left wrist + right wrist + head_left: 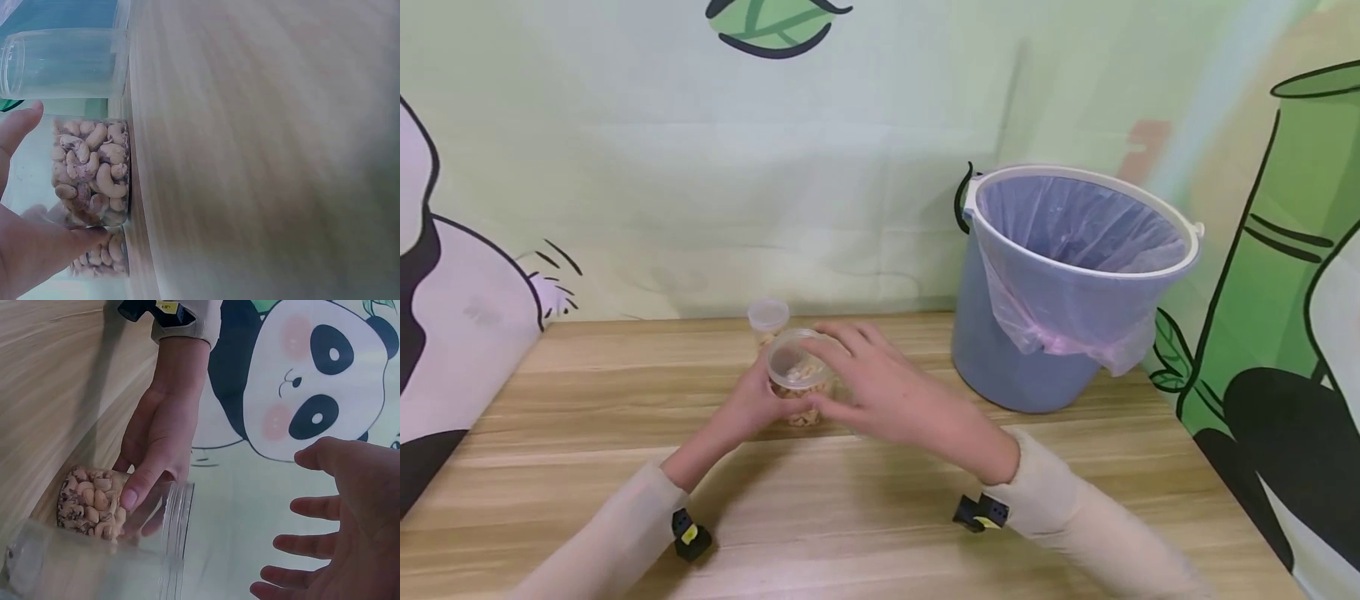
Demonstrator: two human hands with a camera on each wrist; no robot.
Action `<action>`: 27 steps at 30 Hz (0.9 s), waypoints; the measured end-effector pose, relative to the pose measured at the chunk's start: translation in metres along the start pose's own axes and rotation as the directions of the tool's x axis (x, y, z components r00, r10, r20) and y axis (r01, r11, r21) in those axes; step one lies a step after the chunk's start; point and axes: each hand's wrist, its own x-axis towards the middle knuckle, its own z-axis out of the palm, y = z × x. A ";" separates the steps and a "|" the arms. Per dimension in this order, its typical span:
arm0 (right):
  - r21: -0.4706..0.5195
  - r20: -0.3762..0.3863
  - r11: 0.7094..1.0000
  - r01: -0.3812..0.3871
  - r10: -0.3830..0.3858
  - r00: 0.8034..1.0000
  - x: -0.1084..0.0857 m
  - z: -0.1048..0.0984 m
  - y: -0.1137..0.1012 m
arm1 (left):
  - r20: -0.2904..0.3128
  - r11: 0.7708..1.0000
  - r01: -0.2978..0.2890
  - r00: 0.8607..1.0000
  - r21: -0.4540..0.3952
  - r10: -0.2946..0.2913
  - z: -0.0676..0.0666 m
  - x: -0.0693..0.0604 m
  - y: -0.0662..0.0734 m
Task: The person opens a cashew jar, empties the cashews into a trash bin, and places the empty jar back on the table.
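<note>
My left hand [758, 398] holds a clear plastic jar [790, 385] upright on the table, its lower part filled with cashews [94, 169]. The jar's threaded rim shows no lid. In the head view, my right hand [887, 387] hovers beside and over that rim; the right wrist view shows its fingers spread, holding nothing. A second clear jar [69, 65] stands to the right of the cashew jar and looks empty; in the head view my right hand mostly hides it. Behind and to the left stands a smaller-looking jar [768, 317] with a pale top, also containing cashews.
A blue-grey bucket [1030, 350] with a white rim and a clear pink-tinted bag liner stands at the back right. The wood-grain table [850, 533] ends at a wall covering [880, 208] printed with pandas and bamboo.
</note>
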 end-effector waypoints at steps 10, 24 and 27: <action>-0.064 0.116 0.997 0.037 -0.030 0.993 0.021 0.011 -0.018 | 0.056 0.999 0.040 0.998 0.027 -0.042 -0.014 -0.022 -0.003; -0.214 0.218 0.976 -0.030 0.077 0.973 0.037 0.046 -0.045 | 0.343 0.992 -0.081 0.938 0.100 0.042 -0.027 -0.045 -0.005; -0.220 0.223 0.973 -0.070 0.120 0.967 0.037 0.048 -0.049 | 0.386 0.993 -0.090 0.921 0.082 0.052 -0.029 -0.046 -0.004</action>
